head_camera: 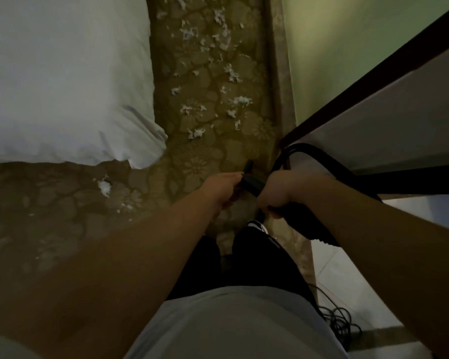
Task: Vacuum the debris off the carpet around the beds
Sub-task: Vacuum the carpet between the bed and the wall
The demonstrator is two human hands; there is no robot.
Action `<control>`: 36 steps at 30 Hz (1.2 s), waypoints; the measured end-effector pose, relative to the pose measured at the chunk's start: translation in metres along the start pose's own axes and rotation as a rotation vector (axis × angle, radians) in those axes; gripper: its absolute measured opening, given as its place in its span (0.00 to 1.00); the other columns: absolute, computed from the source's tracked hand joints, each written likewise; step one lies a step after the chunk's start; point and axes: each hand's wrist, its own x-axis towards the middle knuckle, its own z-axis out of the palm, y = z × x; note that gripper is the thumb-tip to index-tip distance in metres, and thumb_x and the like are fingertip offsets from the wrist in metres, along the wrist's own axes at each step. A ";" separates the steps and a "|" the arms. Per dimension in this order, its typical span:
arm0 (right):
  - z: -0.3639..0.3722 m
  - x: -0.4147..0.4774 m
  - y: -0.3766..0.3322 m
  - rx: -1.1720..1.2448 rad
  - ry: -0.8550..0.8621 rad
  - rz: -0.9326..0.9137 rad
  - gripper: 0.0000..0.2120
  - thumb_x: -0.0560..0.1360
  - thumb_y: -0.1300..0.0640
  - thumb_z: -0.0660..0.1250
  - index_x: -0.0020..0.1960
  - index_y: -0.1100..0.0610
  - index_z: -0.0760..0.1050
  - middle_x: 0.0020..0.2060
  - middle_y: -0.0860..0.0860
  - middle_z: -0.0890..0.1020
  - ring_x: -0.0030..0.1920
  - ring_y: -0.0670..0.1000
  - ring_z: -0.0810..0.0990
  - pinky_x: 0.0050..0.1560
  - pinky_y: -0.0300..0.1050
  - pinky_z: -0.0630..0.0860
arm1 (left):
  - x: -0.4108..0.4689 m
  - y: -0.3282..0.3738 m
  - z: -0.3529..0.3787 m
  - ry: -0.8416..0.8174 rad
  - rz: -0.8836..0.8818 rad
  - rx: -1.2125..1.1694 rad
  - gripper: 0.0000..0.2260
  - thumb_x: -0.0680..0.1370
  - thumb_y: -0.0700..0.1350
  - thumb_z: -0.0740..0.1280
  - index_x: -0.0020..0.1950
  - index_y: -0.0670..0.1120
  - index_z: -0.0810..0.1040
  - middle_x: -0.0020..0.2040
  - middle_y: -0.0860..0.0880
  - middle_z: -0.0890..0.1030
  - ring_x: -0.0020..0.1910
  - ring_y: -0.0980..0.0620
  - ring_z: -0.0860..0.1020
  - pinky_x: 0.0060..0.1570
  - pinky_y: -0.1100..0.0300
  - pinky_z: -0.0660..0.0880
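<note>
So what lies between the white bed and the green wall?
In the head view, a strip of floral carpet strewn with white debris, edged by a pale border along the wall.

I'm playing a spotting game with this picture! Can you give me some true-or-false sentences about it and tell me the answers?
1. White debris lies scattered on the carpet. True.
2. The bed has a red sheet. False: the sheet is white.
3. The left hand and the right hand both grip the black vacuum tube. True.
4. The black cord lies on the bed. False: it lies tangled on the pale floor beside the person.
</note>
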 end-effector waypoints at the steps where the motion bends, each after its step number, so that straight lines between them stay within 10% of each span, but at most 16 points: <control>1: -0.002 -0.001 -0.005 -0.014 0.001 -0.005 0.12 0.79 0.57 0.68 0.37 0.55 0.74 0.34 0.53 0.74 0.33 0.54 0.72 0.41 0.48 0.71 | 0.000 0.002 -0.002 0.007 -0.002 -0.001 0.11 0.84 0.49 0.62 0.63 0.53 0.82 0.60 0.48 0.82 0.59 0.47 0.80 0.43 0.57 0.73; 7: 0.000 -0.001 -0.043 -0.086 -0.005 -0.046 0.10 0.81 0.58 0.68 0.40 0.56 0.76 0.41 0.54 0.79 0.38 0.53 0.78 0.39 0.46 0.75 | 0.000 0.009 -0.029 0.025 -0.044 0.031 0.06 0.83 0.49 0.64 0.52 0.51 0.80 0.57 0.49 0.82 0.56 0.49 0.80 0.60 0.50 0.72; 16: 0.012 -0.001 -0.073 0.014 -0.081 -0.030 0.06 0.82 0.59 0.67 0.51 0.60 0.80 0.42 0.55 0.82 0.44 0.56 0.81 0.51 0.51 0.77 | -0.003 0.003 -0.074 -0.032 -0.079 0.027 0.08 0.82 0.50 0.65 0.57 0.51 0.81 0.58 0.50 0.83 0.54 0.51 0.80 0.53 0.52 0.71; 24: 0.021 -0.003 -0.097 -0.323 -0.164 -0.148 0.09 0.85 0.55 0.64 0.49 0.57 0.76 0.41 0.54 0.77 0.38 0.53 0.74 0.39 0.45 0.71 | -0.003 0.008 -0.084 0.003 -0.182 -0.072 0.14 0.78 0.46 0.72 0.62 0.43 0.79 0.54 0.41 0.82 0.50 0.43 0.82 0.46 0.51 0.81; 29: 0.006 0.002 -0.080 -0.069 -0.200 -0.205 0.15 0.80 0.51 0.72 0.63 0.56 0.77 0.50 0.56 0.83 0.38 0.52 0.84 0.40 0.46 0.79 | 0.001 0.000 -0.091 0.108 -0.260 -0.206 0.04 0.81 0.39 0.64 0.54 0.42 0.70 0.45 0.40 0.75 0.42 0.43 0.76 0.45 0.50 0.75; 36: -0.013 0.008 -0.074 -0.022 -0.269 -0.187 0.11 0.80 0.55 0.72 0.59 0.61 0.80 0.40 0.54 0.85 0.32 0.50 0.85 0.33 0.41 0.79 | -0.004 -0.018 -0.101 0.173 -0.328 -0.478 0.06 0.82 0.40 0.63 0.58 0.42 0.68 0.50 0.40 0.73 0.45 0.41 0.75 0.42 0.49 0.76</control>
